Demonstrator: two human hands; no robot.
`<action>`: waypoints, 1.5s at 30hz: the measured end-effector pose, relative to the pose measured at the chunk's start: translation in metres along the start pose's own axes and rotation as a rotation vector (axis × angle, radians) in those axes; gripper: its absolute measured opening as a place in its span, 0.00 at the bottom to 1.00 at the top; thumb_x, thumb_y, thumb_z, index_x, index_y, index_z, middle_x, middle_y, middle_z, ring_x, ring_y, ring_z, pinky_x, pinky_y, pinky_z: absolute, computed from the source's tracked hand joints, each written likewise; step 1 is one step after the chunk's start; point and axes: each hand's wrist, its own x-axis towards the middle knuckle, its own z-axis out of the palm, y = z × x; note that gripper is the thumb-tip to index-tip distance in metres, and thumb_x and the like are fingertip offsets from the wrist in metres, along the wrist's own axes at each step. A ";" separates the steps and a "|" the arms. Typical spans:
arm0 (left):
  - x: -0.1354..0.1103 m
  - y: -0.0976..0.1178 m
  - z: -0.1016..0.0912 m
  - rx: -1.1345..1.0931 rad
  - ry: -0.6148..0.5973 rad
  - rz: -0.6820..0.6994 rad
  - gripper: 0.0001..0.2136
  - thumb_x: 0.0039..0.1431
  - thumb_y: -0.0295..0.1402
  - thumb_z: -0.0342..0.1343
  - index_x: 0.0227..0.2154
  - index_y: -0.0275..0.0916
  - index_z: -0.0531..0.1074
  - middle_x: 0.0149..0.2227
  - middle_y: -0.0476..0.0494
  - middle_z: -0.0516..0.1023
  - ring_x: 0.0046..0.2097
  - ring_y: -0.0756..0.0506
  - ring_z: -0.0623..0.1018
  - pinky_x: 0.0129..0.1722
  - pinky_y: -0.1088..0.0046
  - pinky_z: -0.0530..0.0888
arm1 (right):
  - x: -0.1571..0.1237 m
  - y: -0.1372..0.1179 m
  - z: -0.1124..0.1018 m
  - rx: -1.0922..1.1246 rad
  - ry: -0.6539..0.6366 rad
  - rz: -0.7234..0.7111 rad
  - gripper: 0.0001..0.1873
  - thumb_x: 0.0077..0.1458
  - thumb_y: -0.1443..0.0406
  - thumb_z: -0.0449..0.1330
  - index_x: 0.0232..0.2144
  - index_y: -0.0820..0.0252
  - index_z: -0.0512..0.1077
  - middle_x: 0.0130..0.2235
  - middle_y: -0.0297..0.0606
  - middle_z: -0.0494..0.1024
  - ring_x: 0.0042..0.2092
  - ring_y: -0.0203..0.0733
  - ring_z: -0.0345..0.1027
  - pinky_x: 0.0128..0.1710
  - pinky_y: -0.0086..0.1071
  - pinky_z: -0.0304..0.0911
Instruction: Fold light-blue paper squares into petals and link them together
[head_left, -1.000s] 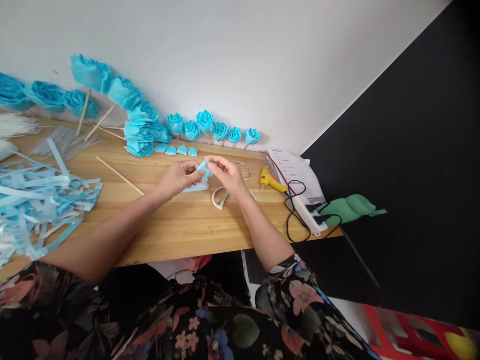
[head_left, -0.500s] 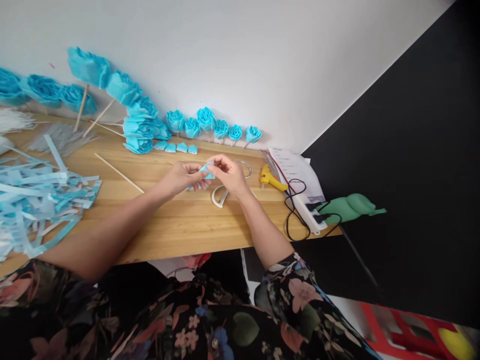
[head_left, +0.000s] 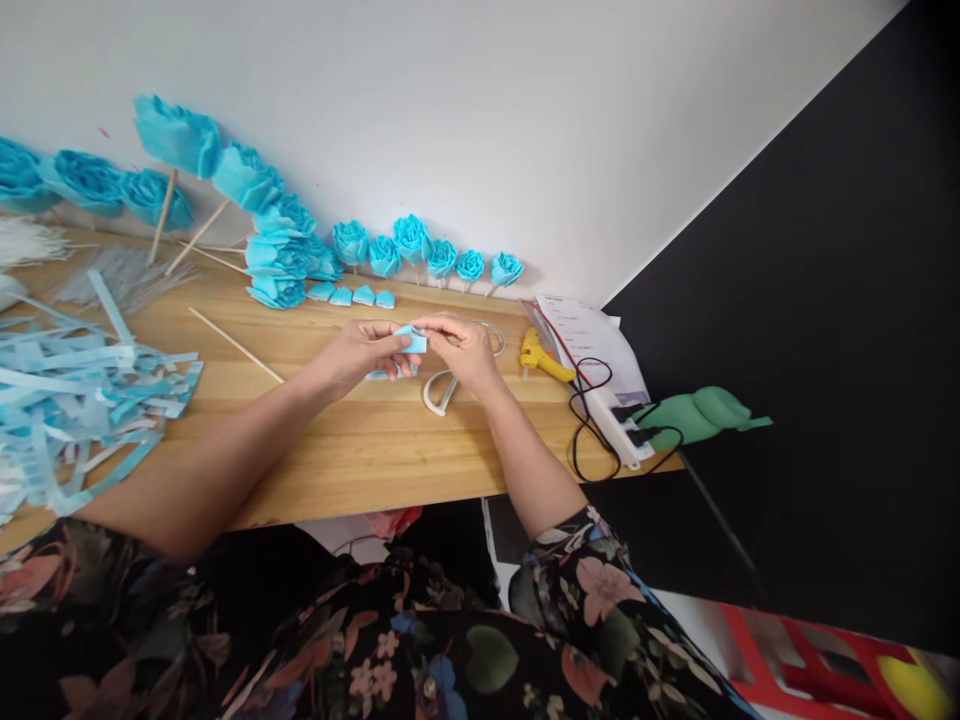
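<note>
A small piece of light blue crepe paper (head_left: 413, 342) is pinched between the thumb and fingers of my left hand (head_left: 373, 348). At the paper's upper right edge are the closed fingertips of my right hand (head_left: 459, 346), their thumb and forefinger pinched on it. Below my left fingers, more blue paper (head_left: 381, 374) shows in part on the table. Under my right hand lie white-handled scissors (head_left: 438, 394), half covered by the hand. Behind both hands sits a row of small folded blue paper petals (head_left: 364, 295).
Several blue paper roses (head_left: 411, 238) on sticks line the wall. Cut paper strips (head_left: 97, 390) heap up at left, near a loose wooden stick (head_left: 236, 344). To the right are a yellow glue gun (head_left: 545, 356), printed sheets (head_left: 592, 340) and a power strip (head_left: 615, 425) with black cables.
The blue paper has turned between my fingers, and more of its flat face shows. My right fingertips have shifted slightly toward its upper right edge.
</note>
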 end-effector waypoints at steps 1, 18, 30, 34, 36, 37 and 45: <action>0.000 0.001 0.000 0.013 0.001 -0.001 0.13 0.53 0.42 0.67 0.31 0.35 0.76 0.31 0.41 0.83 0.28 0.49 0.79 0.26 0.76 0.73 | 0.000 -0.001 0.000 0.044 0.002 0.043 0.14 0.61 0.58 0.59 0.44 0.53 0.81 0.44 0.36 0.83 0.45 0.39 0.76 0.49 0.34 0.70; -0.004 0.005 0.006 0.217 0.006 0.003 0.15 0.52 0.45 0.67 0.27 0.36 0.76 0.28 0.43 0.83 0.24 0.52 0.75 0.23 0.78 0.70 | -0.002 -0.007 0.005 -0.152 0.007 -0.120 0.08 0.60 0.60 0.62 0.33 0.54 0.80 0.34 0.35 0.79 0.38 0.39 0.71 0.44 0.35 0.65; -0.001 0.000 0.004 0.022 -0.016 0.007 0.14 0.54 0.43 0.66 0.29 0.36 0.76 0.31 0.41 0.83 0.27 0.49 0.79 0.24 0.76 0.71 | 0.000 0.007 0.001 -0.185 -0.045 -0.210 0.14 0.65 0.62 0.55 0.41 0.48 0.82 0.43 0.35 0.83 0.46 0.43 0.74 0.50 0.40 0.67; -0.001 -0.001 0.003 0.011 -0.014 0.021 0.15 0.53 0.45 0.66 0.28 0.36 0.76 0.31 0.40 0.83 0.27 0.50 0.78 0.24 0.77 0.71 | -0.001 0.007 0.000 -0.180 -0.077 -0.185 0.15 0.64 0.63 0.54 0.43 0.48 0.81 0.46 0.35 0.83 0.49 0.44 0.74 0.54 0.43 0.67; -0.001 -0.002 0.002 0.004 0.005 0.027 0.15 0.54 0.45 0.66 0.29 0.36 0.75 0.31 0.41 0.83 0.27 0.50 0.78 0.24 0.77 0.71 | -0.001 0.004 0.000 -0.150 -0.079 -0.160 0.15 0.64 0.63 0.54 0.42 0.48 0.81 0.48 0.35 0.82 0.51 0.44 0.74 0.56 0.43 0.66; 0.000 -0.003 0.002 0.003 0.020 0.033 0.15 0.55 0.44 0.65 0.29 0.36 0.75 0.30 0.41 0.82 0.26 0.50 0.77 0.25 0.77 0.71 | -0.002 0.003 0.001 -0.116 -0.072 -0.134 0.15 0.64 0.62 0.54 0.43 0.48 0.81 0.49 0.35 0.82 0.52 0.43 0.73 0.56 0.42 0.66; 0.003 -0.001 0.001 0.081 0.199 0.112 0.15 0.54 0.45 0.65 0.27 0.36 0.74 0.26 0.44 0.80 0.24 0.51 0.74 0.24 0.76 0.70 | -0.001 0.000 0.008 0.236 0.017 0.205 0.21 0.61 0.47 0.56 0.44 0.55 0.73 0.39 0.36 0.79 0.42 0.38 0.74 0.34 0.27 0.69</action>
